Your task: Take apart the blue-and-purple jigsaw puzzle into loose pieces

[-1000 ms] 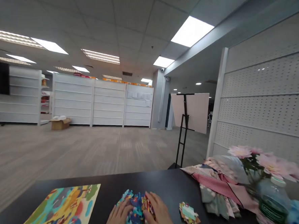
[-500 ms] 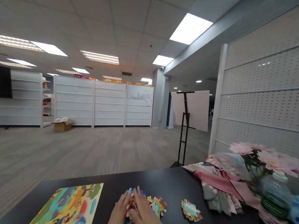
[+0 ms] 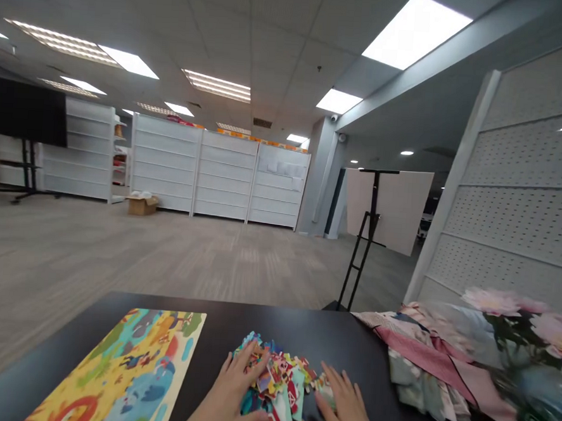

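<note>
On the black table our left hand and right hand lie flat and open on the loose pile of puzzle pieces, gripping none, so we judge sorting barely begun beside the picture board.

Black table with puzzle pieces

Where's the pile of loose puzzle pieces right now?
The pile of puzzle pieces lies near the bottom centre of the head view on the black table, between the left hand and right hand, right of the colourful puzzle board.
</note>
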A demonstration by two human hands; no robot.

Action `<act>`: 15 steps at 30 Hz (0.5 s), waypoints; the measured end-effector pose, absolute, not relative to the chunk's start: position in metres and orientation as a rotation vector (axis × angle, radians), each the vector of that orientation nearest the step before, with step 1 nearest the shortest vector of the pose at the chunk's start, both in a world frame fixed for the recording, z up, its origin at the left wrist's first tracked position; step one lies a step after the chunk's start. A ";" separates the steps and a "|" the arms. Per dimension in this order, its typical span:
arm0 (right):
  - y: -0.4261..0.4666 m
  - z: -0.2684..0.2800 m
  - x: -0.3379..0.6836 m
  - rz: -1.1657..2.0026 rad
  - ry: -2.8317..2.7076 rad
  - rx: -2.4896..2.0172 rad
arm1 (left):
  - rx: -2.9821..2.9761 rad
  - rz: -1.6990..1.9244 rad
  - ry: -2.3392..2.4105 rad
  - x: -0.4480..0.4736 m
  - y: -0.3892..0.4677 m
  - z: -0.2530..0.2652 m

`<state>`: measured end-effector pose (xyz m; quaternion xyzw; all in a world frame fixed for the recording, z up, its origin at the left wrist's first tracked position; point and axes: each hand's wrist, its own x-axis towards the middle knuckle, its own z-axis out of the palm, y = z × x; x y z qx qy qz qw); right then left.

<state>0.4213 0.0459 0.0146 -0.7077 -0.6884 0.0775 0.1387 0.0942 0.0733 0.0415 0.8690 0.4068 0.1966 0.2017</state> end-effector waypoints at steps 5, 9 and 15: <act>0.061 0.026 0.358 0.320 -2.088 -1.870 | 2.432 0.589 1.130 0.092 0.086 0.025; 0.069 0.018 0.336 0.273 -2.215 -1.898 | 2.483 0.388 1.260 0.095 0.095 0.011; 0.066 -0.001 0.360 0.259 -2.254 -1.750 | 2.542 0.326 1.302 0.101 0.085 -0.003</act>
